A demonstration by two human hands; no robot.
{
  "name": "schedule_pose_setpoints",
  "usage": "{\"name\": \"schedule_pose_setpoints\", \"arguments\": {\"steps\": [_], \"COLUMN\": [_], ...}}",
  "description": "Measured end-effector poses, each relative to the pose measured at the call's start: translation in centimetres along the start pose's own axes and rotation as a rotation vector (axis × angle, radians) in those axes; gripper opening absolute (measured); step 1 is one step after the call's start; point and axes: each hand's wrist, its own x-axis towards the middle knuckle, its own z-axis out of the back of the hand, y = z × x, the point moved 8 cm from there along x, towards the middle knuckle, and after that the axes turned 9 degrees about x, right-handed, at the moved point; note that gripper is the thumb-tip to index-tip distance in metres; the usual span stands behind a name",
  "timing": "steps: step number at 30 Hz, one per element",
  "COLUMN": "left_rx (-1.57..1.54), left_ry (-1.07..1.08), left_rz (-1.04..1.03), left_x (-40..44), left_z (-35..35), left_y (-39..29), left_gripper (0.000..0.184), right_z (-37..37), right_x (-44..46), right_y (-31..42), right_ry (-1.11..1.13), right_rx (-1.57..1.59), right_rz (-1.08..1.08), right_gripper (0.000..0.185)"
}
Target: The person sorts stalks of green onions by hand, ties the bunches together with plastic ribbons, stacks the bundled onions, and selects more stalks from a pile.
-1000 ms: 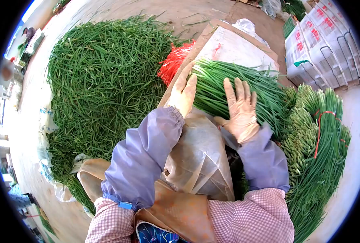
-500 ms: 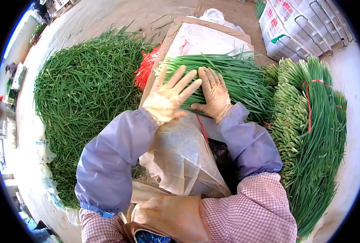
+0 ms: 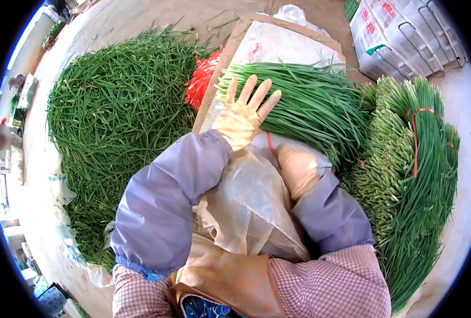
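A loose bunch of garlic chives [image 3: 304, 98] lies across the white board [image 3: 272, 40], pale stem ends to the left and green leaves to the right. My left hand [image 3: 241, 119], in a cream glove, rests palm down on the stem ends with its fingers spread. Near the front edge of the board, below the bunch, is my gloved right hand [image 3: 298, 170]; its fingers point down and away, mostly hidden from view. Just left of that hand, a red tie [image 3: 272, 150] hangs out from under the chives.
Left of the board is a large heap of loose greens [image 3: 119, 122], with a bundle of red ties [image 3: 201, 79] at the board's edge. Tied chive bundles [image 3: 405, 153] are stacked on the right. White crates [image 3: 394, 40] stand behind them. Translucent sheeting [image 3: 251, 199] covers my front.
My right hand has left the chives and come back toward me to the board's front edge. My left hand stays spread on the stems. The whole view has shifted slightly.
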Motion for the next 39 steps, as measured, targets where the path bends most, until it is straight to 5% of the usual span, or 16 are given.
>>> {"name": "schedule_pose_setpoints", "arguments": {"steps": [5, 8, 11, 12, 14, 17, 19, 21, 23, 27, 35, 37, 39], "left_rx": [0.015, -0.114, -0.328, -0.371, -0.416, -0.33, -0.364, -0.417, -0.411, -0.399, -0.406, -0.405, -0.409], "left_ry": [-0.029, -0.048, -0.055, -0.06, -0.081, -0.15, -0.225, -0.262, -0.266, -0.254, -0.268, -0.274, -0.278], "left_rz": [0.003, -0.008, -0.027, -0.031, -0.014, 0.034, 0.047, 0.074, 0.068, 0.067, 0.065, 0.063, 0.058], "left_x": [-0.1, -0.5, -0.6, -0.7, -0.8, -0.9, -1.1, -1.1, -1.0, -1.2, -1.2, -1.2, -1.3], "left_z": [0.2, 0.3, 1.5, 1.9, 2.1, 0.7, 0.3, 0.6, 0.5, 0.7, 0.2, 0.3, 0.4], "left_y": [-0.1, 0.0, 0.5, 0.8, 1.2, 1.0, 0.9, 1.0, 1.1, 1.1, 1.1, 1.1, 1.1], "left_gripper": [0.087, 0.084, 0.084, 0.083, 0.081, 0.054, 0.057, 0.057, 0.058, 0.061, 0.061, 0.061, 0.06], "right_z": [-0.3, 0.5, 2.8, 3.6, 4.0, 5.3, 8.0, 12.9, 14.3, 12.6, 24.7, 28.5, 32.9], "right_x": [-0.3, 1.2, 3.7, 4.5, 5.6, 6.5, 8.3, 11.4, 14.5, 18.4, 16.2, 15.7, 15.8], "right_y": [1.0, 1.4, 1.5, 1.5, 1.7, 2.4, 1.4, -1.2, -1.3, -3.1, -4.4, -2.2, 0.6], "right_ry": [0.004, -0.183, 0.059, 0.029, 0.046, 0.079, -0.01, -0.312, -0.33, -0.186, -0.149, -0.275, -0.47], "right_rx": [0.154, 0.896, 1.46, 1.531, 1.447, 1.236, 1.16, 0.5, 0.136, 0.219, 0.552, 0.575, 0.96], "right_rz": [0.057, 0.315, -0.14, -0.14, -0.131, -0.051, -0.021, -0.074, -0.026, 0.047, -0.049, 0.064, 0.586], "right_gripper": [0.014, 0.011, 0.01, 0.009, 0.008, 0.011, 0.02, 0.034, 0.038, 0.036, 0.015, 0.021, 0.029]}}
